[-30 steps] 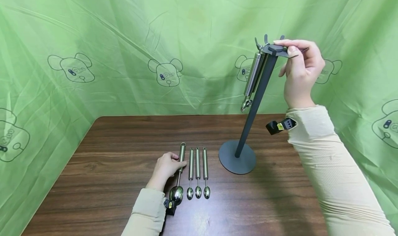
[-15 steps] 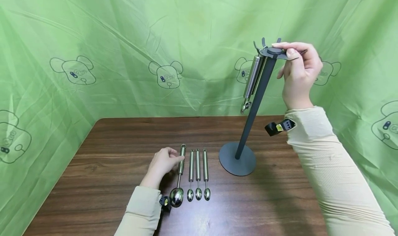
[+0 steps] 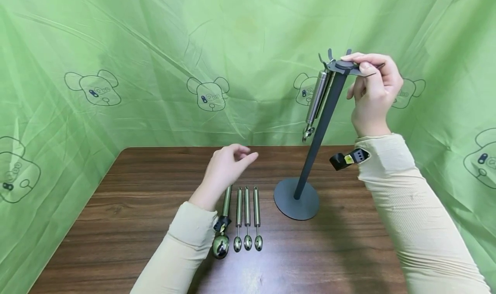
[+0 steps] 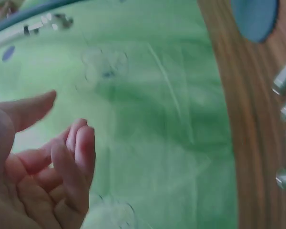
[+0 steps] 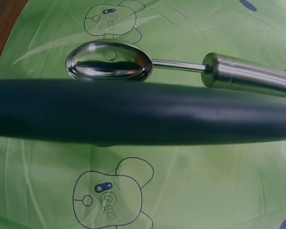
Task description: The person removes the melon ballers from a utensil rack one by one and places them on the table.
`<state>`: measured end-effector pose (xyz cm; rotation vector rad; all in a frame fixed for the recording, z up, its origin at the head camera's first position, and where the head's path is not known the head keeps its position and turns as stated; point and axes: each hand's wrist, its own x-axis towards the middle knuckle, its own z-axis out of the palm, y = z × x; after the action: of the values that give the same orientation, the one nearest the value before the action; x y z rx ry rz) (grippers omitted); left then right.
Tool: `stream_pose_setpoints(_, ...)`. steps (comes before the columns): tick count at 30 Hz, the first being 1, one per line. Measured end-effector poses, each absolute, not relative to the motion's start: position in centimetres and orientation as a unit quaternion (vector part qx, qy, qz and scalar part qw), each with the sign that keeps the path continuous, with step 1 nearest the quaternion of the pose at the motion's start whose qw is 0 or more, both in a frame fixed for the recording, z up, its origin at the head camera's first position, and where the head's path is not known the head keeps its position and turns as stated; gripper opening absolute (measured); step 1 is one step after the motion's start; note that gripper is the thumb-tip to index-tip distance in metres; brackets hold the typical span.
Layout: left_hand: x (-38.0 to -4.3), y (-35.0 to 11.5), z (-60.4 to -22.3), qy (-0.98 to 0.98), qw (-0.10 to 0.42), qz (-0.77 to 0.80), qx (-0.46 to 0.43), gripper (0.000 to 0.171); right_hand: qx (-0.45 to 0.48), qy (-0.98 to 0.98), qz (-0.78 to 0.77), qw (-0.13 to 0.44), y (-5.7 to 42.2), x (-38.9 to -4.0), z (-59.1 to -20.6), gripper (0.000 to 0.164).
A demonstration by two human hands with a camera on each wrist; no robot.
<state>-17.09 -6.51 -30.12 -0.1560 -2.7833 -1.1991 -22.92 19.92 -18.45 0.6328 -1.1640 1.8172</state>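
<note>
My right hand (image 3: pixel 376 89) pinches the hooked top of a dark grey utensil stand (image 3: pixel 322 132) between thumb and fingers. From the stand's left hooks hangs a steel scoop (image 3: pixel 317 94); the right wrist view shows its oval bowl (image 5: pixel 109 61) beside the dark post (image 5: pixel 148 113). My left hand (image 3: pixel 228 167) is raised over the table's back part with nothing in it, thumb and fingers apart and loosely bent. Below its wrist lies a larger round-headed scoop (image 3: pixel 221 246), its handle partly hidden by the wrist camera. Three small steel scoops (image 3: pixel 247 208) lie side by side to its right.
The stand's round base (image 3: pixel 296 199) sits on the brown wooden table (image 3: pixel 128 225), right of the loose scoops. A green curtain (image 3: pixel 248 48) printed with bear faces hangs behind the table and along both sides.
My left hand has let go of the large scoop's handle and moved up and to the right. The scoop stays on the table. My right hand keeps its hold on the stand's top.
</note>
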Motion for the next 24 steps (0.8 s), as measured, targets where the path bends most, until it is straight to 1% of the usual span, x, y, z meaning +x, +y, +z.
stream_pose_setpoints(3, -17.5, -4.8, -28.9, -0.901, 0.071, -0.417, -0.100, 0.041, 0.253, -0.457, 0.741, 0.422, 19.9, -23.0, -18.5, 0.019)
stream_pose_setpoints(8, -18.1, -1.9, -27.3, -0.868, 0.120, -0.454, -0.159, 0.039, 0.252, -0.444, 0.760, 0.402, 19.8, -23.0, -18.3, 0.019)
stream_pose_setpoints(14, -18.7, 0.8, -26.2, -0.835, 0.168, -0.488, -0.192, 0.038, 0.258, -0.432, 0.775, 0.383, 19.9, -23.1, -18.0, 0.017)
stream_pose_setpoints(18, -18.7, 1.9, -25.6, -0.814, 0.178, -0.514, -0.203, 0.038, 0.265, -0.423, 0.787, 0.363, 19.9, -23.3, -18.0, 0.016)
stream_pose_setpoints(24, -18.9, 3.1, -25.2, -0.796, 0.172, -0.535, -0.225, 0.037, 0.267, -0.407, 0.799, 0.353, 20.1, -23.6, -18.0, 0.015)
